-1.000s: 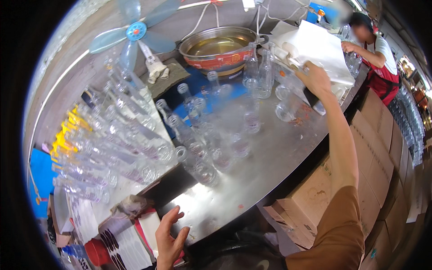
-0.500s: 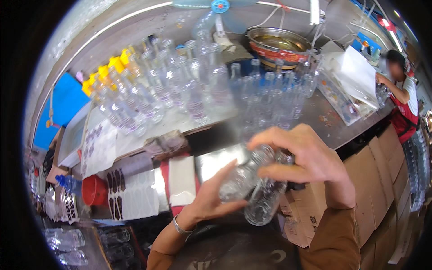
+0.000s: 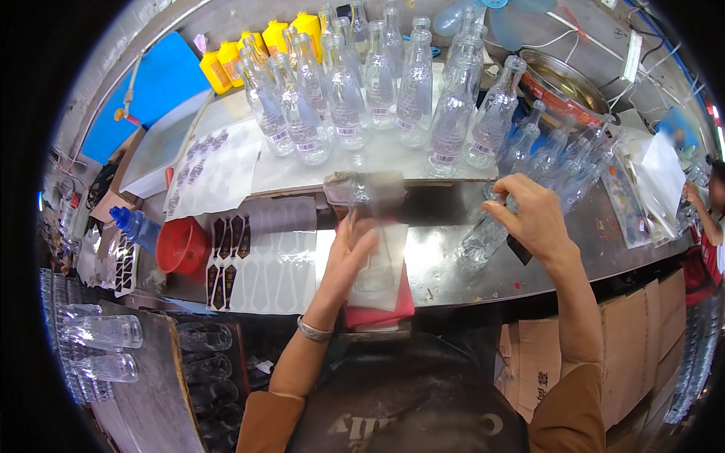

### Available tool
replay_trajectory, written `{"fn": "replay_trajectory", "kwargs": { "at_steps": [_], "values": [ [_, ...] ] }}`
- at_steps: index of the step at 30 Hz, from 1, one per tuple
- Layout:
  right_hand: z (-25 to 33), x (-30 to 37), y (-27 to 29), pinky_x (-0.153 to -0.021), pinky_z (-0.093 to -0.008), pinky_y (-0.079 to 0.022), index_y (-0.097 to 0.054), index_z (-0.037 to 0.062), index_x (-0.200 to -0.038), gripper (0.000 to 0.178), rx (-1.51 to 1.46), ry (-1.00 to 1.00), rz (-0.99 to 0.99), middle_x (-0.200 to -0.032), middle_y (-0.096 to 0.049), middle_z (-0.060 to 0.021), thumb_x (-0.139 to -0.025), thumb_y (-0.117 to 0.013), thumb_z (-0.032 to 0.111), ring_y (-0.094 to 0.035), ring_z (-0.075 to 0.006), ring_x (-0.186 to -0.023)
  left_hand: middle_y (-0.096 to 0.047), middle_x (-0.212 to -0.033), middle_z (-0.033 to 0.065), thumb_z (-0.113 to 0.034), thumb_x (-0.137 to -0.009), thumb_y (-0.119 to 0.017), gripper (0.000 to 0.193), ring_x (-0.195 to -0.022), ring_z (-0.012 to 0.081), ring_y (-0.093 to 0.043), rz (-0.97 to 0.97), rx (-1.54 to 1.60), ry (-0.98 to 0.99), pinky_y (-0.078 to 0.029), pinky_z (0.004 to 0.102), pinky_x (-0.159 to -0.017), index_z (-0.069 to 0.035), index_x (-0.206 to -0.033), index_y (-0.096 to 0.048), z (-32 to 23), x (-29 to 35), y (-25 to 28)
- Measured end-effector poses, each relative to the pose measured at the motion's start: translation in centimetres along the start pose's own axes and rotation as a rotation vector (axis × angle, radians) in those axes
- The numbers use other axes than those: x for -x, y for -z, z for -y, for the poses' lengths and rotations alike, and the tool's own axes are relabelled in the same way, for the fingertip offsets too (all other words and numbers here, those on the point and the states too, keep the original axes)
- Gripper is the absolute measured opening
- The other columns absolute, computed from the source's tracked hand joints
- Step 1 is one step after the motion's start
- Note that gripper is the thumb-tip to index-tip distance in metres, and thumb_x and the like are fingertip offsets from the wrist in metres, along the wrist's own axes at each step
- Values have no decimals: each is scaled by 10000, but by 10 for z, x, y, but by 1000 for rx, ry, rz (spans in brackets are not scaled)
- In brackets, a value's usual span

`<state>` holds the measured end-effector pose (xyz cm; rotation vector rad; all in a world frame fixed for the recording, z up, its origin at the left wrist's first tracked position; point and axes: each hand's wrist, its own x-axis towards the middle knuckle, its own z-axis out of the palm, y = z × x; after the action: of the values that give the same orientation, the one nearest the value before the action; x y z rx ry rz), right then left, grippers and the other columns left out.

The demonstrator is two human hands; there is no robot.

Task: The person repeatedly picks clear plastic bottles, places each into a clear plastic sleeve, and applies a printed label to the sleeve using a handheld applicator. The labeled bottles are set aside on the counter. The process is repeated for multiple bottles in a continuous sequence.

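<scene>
My left hand (image 3: 349, 257) grips a clear glass bottle (image 3: 375, 275), which is smeared by motion. That bottle is over a white pad (image 3: 396, 253) lying on a red cloth (image 3: 405, 293). Farther right, my right hand (image 3: 531, 214) pinches a second clear glass bottle (image 3: 480, 245) near its neck. This bottle leans, its base toward the metal bench top (image 3: 434, 275). Left of my left hand lies a sheet of bottle-shaped labels (image 3: 276, 260), with a few dark labels (image 3: 229, 238) on its left side.
Several labelled bottles (image 3: 347, 113) stand on a raised white shelf (image 3: 226, 162). Unlabelled bottles (image 3: 555, 162) crowd the bench beyond my right hand. A red cup (image 3: 183, 248) stands at left, cardboard boxes (image 3: 642, 332) at lower right. Another person (image 3: 714, 211) is at the far right.
Both bottles were close together between my hands; now the hands are apart, one bottle in each. The left bottle moved over the pad, the right one to the bench's right. The view has shifted.
</scene>
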<state>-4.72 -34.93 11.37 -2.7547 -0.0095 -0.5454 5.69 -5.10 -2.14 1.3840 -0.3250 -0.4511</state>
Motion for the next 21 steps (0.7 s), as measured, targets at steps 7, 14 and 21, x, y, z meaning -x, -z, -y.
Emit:
{"fn": "replay_trajectory", "kwargs": {
  "at_steps": [7, 14, 21],
  "values": [
    [25, 19, 16, -708, -408, -541, -647, 38, -1203, 462, 58, -12, -200, -1142, -675, -152, -859, -767, 323, -682, -346, -831, -581, -1290, 175, -214, -804, -830, 887, -1031, 234, -620, -249, -733, -300, -537, 334, -756, 14, -1523, -364, -38, 31, -13],
    [88, 51, -60, -623, -293, -488, -561, -11, -1339, 559, -544, -66, -36, -1260, -647, -168, -849, -769, 158, -590, -172, -670, -596, -1339, 154, -138, -891, -759, 803, -1166, 205, -597, -84, -364, -12, -535, 336, -907, 21, -1547, -325, -39, 36, -3],
    [105, 69, -147, -576, -264, -506, -387, -43, -1497, 648, -922, -290, 230, -1323, -627, -163, -931, -678, 81, -604, -106, -632, -500, -1477, 134, -53, -968, -639, 704, -1274, 213, -540, -50, -281, -77, -463, 359, -1048, -18, -1578, -290, -20, 46, 1]
  ]
}}
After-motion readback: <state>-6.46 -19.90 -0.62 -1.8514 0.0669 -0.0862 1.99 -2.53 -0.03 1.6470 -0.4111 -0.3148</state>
